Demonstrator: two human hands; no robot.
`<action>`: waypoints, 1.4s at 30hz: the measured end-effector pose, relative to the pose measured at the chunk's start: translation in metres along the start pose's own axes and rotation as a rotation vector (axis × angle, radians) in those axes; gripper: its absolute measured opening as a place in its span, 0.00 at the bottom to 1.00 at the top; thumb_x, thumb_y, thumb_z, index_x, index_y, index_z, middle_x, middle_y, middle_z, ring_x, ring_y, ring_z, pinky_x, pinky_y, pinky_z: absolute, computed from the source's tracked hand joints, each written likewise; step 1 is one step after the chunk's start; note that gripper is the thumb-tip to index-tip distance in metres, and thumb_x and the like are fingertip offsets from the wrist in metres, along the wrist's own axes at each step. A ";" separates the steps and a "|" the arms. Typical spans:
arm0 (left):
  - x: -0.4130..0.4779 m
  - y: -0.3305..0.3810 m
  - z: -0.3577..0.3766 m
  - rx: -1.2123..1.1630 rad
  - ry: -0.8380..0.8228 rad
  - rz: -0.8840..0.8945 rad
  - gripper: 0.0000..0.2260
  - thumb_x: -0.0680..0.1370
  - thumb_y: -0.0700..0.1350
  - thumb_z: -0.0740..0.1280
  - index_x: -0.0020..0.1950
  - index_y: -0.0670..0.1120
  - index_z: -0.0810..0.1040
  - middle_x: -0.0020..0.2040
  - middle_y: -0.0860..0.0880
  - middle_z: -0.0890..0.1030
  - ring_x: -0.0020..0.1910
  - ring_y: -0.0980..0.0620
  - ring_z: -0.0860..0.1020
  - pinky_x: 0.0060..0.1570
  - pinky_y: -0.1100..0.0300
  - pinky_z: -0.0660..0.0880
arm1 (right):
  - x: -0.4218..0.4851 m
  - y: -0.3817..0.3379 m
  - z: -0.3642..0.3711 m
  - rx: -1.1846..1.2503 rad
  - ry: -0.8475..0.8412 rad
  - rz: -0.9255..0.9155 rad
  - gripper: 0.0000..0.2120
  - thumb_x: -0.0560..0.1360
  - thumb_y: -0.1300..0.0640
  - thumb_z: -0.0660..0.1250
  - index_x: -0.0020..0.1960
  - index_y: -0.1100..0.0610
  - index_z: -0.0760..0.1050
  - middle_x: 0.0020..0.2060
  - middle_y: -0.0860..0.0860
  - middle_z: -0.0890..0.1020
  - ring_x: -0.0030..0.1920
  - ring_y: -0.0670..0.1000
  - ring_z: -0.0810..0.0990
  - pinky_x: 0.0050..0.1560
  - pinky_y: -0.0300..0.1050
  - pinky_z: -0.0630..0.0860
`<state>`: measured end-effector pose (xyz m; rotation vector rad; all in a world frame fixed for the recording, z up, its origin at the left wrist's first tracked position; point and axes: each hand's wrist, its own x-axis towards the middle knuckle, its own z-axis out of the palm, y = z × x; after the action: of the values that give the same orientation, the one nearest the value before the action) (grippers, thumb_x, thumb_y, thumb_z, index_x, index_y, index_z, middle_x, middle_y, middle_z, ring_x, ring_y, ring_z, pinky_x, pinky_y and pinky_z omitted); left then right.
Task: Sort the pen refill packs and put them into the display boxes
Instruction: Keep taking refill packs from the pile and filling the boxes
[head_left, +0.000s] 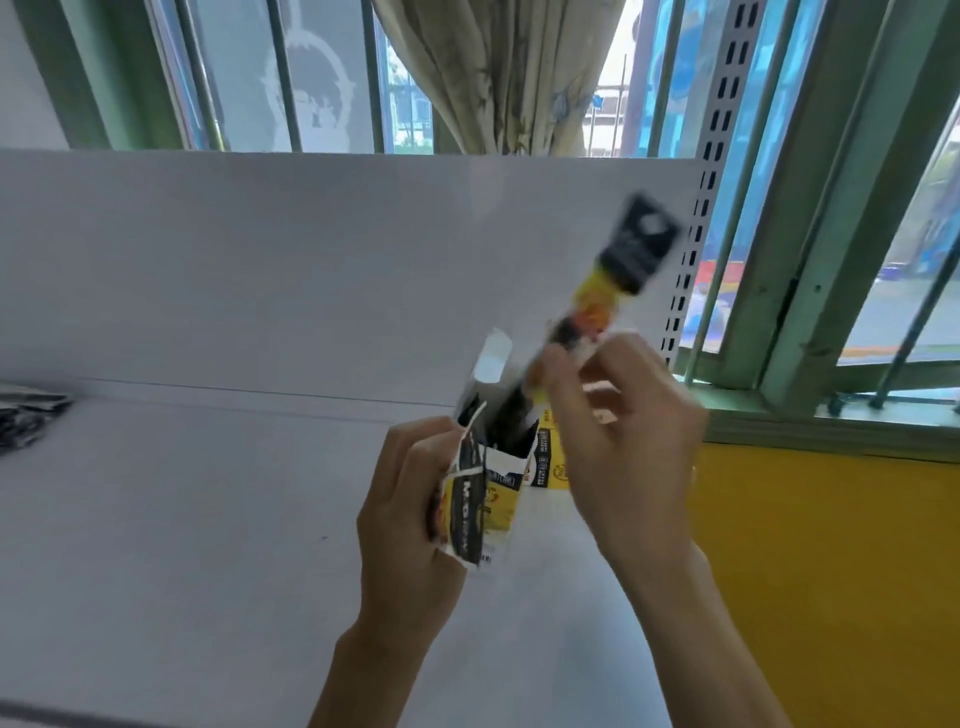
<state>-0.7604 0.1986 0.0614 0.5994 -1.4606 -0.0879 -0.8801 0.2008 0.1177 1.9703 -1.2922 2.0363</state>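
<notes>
My left hand grips an open display box whose side seems to read "M&G"; above it, my right hand pinches a blurred black-and-yellow refill pack.

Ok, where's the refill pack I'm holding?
Head view, right of centre: the right hand pinches the refill pack, tilted up toward the window, its lower end at the open top of the display box the left hand holds.

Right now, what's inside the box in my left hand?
The display box is open at the top. Dark pack ends show inside, and the refill pack pinched by your right hand seems to reach in. The box walls and your left hand hide the rest.
</notes>
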 end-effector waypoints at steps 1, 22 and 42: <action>0.000 0.001 -0.001 0.001 0.002 -0.014 0.04 0.78 0.54 0.61 0.46 0.56 0.72 0.46 0.58 0.75 0.38 0.44 0.78 0.34 0.49 0.78 | -0.001 0.001 0.004 -0.136 -0.112 0.018 0.08 0.74 0.51 0.67 0.37 0.51 0.74 0.32 0.40 0.73 0.30 0.40 0.73 0.31 0.32 0.69; 0.043 0.056 -0.022 -0.492 0.426 -0.311 0.10 0.75 0.45 0.53 0.38 0.48 0.72 0.33 0.57 0.77 0.35 0.59 0.74 0.40 0.67 0.70 | -0.049 0.029 -0.009 -0.054 -0.634 0.306 0.30 0.66 0.55 0.75 0.62 0.43 0.65 0.49 0.37 0.76 0.49 0.38 0.74 0.46 0.32 0.73; 0.028 0.031 -0.041 0.059 0.123 -0.467 0.29 0.61 0.55 0.78 0.56 0.61 0.68 0.45 0.63 0.80 0.44 0.63 0.80 0.42 0.71 0.75 | -0.051 0.021 -0.005 -0.159 -0.692 0.243 0.32 0.67 0.51 0.73 0.66 0.44 0.61 0.55 0.42 0.75 0.54 0.46 0.74 0.51 0.47 0.75</action>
<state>-0.7272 0.2272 0.1005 0.9693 -1.1856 -0.3675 -0.8855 0.2151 0.0647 2.6554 -1.8070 1.2727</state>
